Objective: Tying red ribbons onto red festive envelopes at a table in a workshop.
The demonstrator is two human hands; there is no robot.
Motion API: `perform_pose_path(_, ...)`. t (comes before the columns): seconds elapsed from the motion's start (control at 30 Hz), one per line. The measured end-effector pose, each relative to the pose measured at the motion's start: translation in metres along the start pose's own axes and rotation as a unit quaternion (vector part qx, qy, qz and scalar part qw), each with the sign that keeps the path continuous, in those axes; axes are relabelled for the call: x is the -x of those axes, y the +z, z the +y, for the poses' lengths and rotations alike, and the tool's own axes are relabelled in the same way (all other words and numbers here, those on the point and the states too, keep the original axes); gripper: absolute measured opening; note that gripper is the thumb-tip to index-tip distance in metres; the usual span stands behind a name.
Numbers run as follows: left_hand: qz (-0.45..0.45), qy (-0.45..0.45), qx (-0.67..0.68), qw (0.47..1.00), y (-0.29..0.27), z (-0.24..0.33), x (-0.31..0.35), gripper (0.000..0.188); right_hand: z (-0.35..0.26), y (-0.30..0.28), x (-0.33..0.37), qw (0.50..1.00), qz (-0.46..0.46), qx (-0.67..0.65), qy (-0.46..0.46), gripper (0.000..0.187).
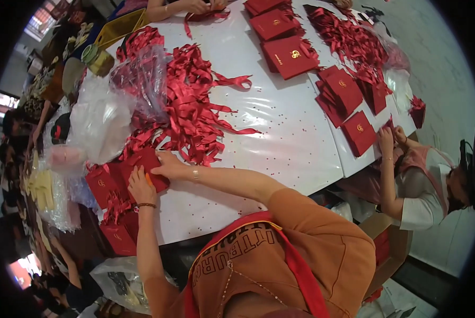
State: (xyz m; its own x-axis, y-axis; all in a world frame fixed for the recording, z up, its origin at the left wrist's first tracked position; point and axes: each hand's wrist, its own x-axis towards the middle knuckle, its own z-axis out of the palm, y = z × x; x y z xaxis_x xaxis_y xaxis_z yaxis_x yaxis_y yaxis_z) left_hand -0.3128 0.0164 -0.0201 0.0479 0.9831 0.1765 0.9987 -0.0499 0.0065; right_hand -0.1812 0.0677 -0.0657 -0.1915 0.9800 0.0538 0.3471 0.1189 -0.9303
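A stack of red paper gift bags (pixel 137 161) lies at the table's left edge, in front of me. My left hand (pixel 141 186) rests on the front of this stack, its fingers stretched out. Gripping the right side of the top bag, my right hand (pixel 169 166) has its thumb toward me. Between the two hands shows a small orange thing (pixel 149 179), too covered to name. More red bags (pixel 100 183) with gold print lie beside my left hand, and another bag (pixel 119 238) hangs lower at the edge. Red ribbon handles (pixel 118 209) bunch near my left wrist.
A heap of red ribbons (pixel 195 100) spreads over the white table (pixel 290 153). Clear plastic bags (pixel 102 119) lie to its left, near a jar (pixel 97 60). Stacked red bags (pixel 343 93) stand right. A co-worker (pixel 418 185) sits far right; another person's hands (pixel 200 6) work at the back.
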Motion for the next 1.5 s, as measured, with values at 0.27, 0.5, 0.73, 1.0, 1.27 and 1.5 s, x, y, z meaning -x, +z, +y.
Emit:
perform_pose_path(0.27,-0.041,0.041,0.001,0.998,-0.036,-0.009,-0.023,0.024,0.04,-0.248,0.049,0.905,0.051,-0.331,0.263,0.028)
perform_pose_path(0.5,-0.109,-0.011,-0.075,0.991,-0.056,-0.005,-0.018,0.024,0.083,-0.34,0.081,0.889,0.103,-0.33,0.302,0.025)
perform_pose_path(0.73,-0.025,-0.054,0.131,0.99,-0.074,0.03,-0.033,0.02,0.103,-0.349,0.093,0.89,0.067,-0.343,0.294,0.021)
perform_pose_path(1.0,0.131,-0.16,0.127,0.97,-0.087,-0.021,-0.071,0.019,0.113,-0.323,0.083,0.906,0.114,-0.318,0.257,0.018)
perform_pose_path(1.27,0.185,0.081,0.071,0.977,-0.07,-0.032,-0.154,0.019,0.111,-0.313,0.087,0.896,0.205,-0.324,0.223,0.015)
perform_pose_path(1.5,0.213,-0.127,-0.1,0.963,-0.051,-0.034,-0.21,0.028,0.111,-0.311,0.095,0.905,0.269,-0.241,0.223,0.018)
